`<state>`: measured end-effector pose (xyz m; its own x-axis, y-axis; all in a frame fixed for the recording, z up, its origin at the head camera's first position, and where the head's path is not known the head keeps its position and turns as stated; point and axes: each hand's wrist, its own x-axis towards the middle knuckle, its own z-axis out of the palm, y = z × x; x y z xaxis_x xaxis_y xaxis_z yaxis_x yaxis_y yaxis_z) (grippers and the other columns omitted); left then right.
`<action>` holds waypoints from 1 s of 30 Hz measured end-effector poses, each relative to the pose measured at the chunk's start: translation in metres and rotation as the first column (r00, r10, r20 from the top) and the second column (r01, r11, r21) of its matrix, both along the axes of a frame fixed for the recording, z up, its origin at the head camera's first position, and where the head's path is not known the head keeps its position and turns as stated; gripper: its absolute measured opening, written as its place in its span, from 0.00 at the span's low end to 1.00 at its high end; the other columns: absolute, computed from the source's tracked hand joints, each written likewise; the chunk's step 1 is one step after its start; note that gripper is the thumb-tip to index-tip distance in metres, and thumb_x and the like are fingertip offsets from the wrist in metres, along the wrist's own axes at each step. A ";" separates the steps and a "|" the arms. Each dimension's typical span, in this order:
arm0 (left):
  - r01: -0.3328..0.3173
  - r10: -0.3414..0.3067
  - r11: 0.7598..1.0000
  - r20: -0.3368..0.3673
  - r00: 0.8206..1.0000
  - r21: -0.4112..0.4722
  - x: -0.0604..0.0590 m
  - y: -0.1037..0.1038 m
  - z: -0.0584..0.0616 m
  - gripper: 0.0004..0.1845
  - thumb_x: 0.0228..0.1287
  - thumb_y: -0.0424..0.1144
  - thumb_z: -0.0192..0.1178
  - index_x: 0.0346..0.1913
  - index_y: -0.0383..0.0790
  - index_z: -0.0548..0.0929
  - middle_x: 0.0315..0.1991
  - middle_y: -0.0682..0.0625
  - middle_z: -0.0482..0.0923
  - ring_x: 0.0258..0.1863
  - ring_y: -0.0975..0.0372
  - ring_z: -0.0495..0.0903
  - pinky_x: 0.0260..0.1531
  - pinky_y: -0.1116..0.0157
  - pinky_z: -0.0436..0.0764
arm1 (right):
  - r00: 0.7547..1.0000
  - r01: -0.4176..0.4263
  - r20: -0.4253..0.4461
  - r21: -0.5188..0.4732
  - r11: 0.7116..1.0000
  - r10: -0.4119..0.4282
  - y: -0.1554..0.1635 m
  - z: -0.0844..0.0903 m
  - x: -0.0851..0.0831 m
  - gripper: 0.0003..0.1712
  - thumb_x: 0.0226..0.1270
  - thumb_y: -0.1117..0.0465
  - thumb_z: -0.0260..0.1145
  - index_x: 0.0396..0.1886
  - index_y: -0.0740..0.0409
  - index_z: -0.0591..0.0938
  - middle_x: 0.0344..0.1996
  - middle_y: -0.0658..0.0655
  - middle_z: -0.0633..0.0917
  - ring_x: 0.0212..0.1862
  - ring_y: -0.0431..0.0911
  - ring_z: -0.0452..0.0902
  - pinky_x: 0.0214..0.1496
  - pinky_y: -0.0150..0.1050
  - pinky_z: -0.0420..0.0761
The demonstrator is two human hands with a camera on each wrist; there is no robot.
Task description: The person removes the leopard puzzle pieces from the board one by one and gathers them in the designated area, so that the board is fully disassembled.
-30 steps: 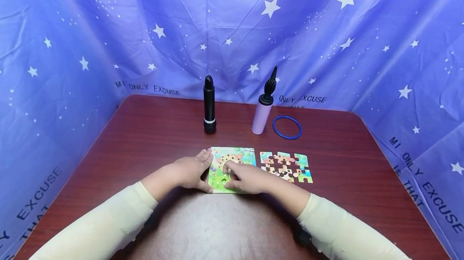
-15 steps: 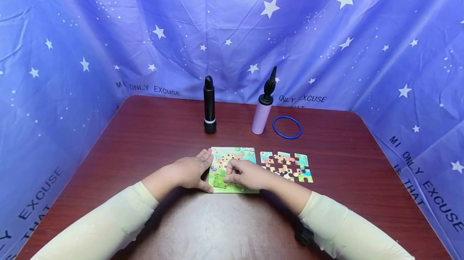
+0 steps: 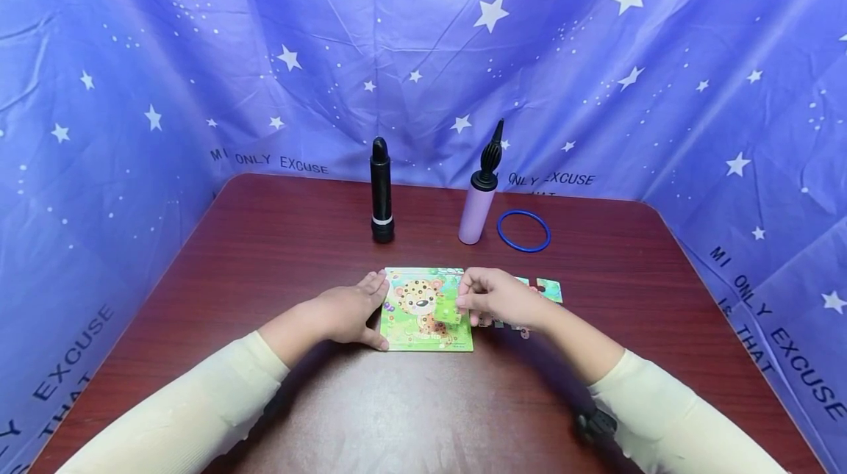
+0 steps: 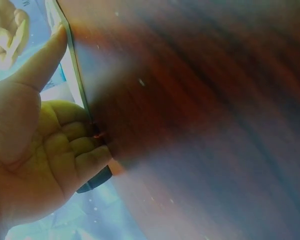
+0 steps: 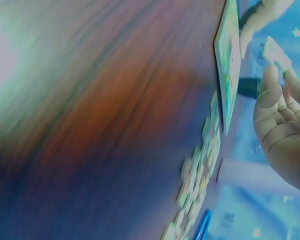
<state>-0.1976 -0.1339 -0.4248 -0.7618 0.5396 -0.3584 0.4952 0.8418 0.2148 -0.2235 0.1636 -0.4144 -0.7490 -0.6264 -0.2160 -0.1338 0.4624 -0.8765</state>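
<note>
Hands: left flat vs 1 puzzle board, right pinching 1 piece; 2 pumps behind.

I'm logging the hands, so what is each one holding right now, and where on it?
Right hand pinches a puzzle piece by its right edge. Left hand steadies the puzzle board at its left edge.

The table is viewed from above by the head camera; the puzzle board is shared, close and edge-on, by both wrist views.

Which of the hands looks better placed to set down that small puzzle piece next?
Probably the right hand: it already pinches the puzzle piece above the puzzle board. The left hand rests against the board's left edge.
</note>
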 end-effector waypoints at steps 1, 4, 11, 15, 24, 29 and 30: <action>0.001 -0.001 1.000 -0.002 1.000 0.002 0.000 0.000 0.000 0.59 0.55 0.67 0.64 0.76 0.27 0.51 0.78 0.36 0.42 0.78 0.48 0.45 0.75 0.53 0.54 | 1.000 0.012 0.004 0.011 1.000 -0.012 0.005 0.000 0.000 0.08 0.71 0.59 0.62 0.37 0.59 0.76 0.30 0.65 0.85 0.27 0.60 0.81 0.21 0.47 0.80; 0.005 -0.004 1.000 -0.008 1.000 0.004 0.000 0.000 -0.001 0.59 0.56 0.66 0.64 0.75 0.27 0.51 0.78 0.35 0.43 0.78 0.48 0.45 0.75 0.53 0.54 | 0.999 0.041 0.026 0.046 0.998 -0.042 0.021 -0.002 0.003 0.09 0.71 0.57 0.63 0.37 0.59 0.77 0.30 0.66 0.85 0.23 0.55 0.79 0.15 0.44 0.76; 0.005 -0.005 1.000 -0.007 1.000 0.001 -0.001 0.000 -0.002 0.59 0.56 0.66 0.63 0.76 0.28 0.51 0.78 0.35 0.43 0.78 0.48 0.45 0.75 0.53 0.55 | 0.995 0.033 0.096 0.053 0.998 -0.038 0.051 -0.012 0.011 0.10 0.71 0.60 0.62 0.38 0.65 0.77 0.29 0.66 0.84 0.24 0.54 0.82 0.20 0.40 0.79; 0.011 -0.011 1.000 -0.009 1.000 0.004 -0.001 0.000 -0.002 0.59 0.56 0.66 0.63 0.75 0.27 0.51 0.78 0.35 0.42 0.78 0.48 0.45 0.75 0.53 0.54 | 0.993 0.012 0.115 0.087 0.996 -0.022 0.061 -0.016 0.018 0.09 0.71 0.62 0.61 0.37 0.66 0.77 0.27 0.64 0.84 0.23 0.53 0.82 0.18 0.38 0.78; 0.011 -0.011 1.000 -0.013 1.000 0.005 -0.001 -0.001 -0.003 0.59 0.56 0.66 0.63 0.75 0.27 0.51 0.78 0.35 0.42 0.78 0.48 0.44 0.75 0.53 0.54 | 1.000 0.015 0.014 0.246 0.969 -0.019 0.063 -0.022 0.028 0.08 0.72 0.61 0.60 0.33 0.59 0.77 0.20 0.58 0.82 0.16 0.49 0.79 0.12 0.38 0.74; 0.002 -0.002 1.000 -0.009 1.000 0.000 0.000 0.000 -0.003 0.59 0.56 0.66 0.64 0.76 0.28 0.51 0.78 0.36 0.42 0.78 0.49 0.44 0.75 0.53 0.55 | 0.998 0.054 -0.058 0.321 0.946 -0.037 0.058 -0.024 0.030 0.08 0.72 0.59 0.61 0.31 0.54 0.76 0.18 0.55 0.81 0.15 0.48 0.79 0.12 0.37 0.74; 0.000 0.000 1.000 -0.008 1.000 -0.004 0.000 0.000 -0.003 0.59 0.56 0.66 0.64 0.76 0.28 0.50 0.79 0.37 0.42 0.78 0.49 0.44 0.75 0.54 0.55 | 0.997 0.061 -0.071 0.335 0.940 -0.040 0.057 -0.024 0.031 0.09 0.72 0.58 0.61 0.30 0.53 0.76 0.18 0.54 0.81 0.15 0.47 0.79 0.12 0.37 0.74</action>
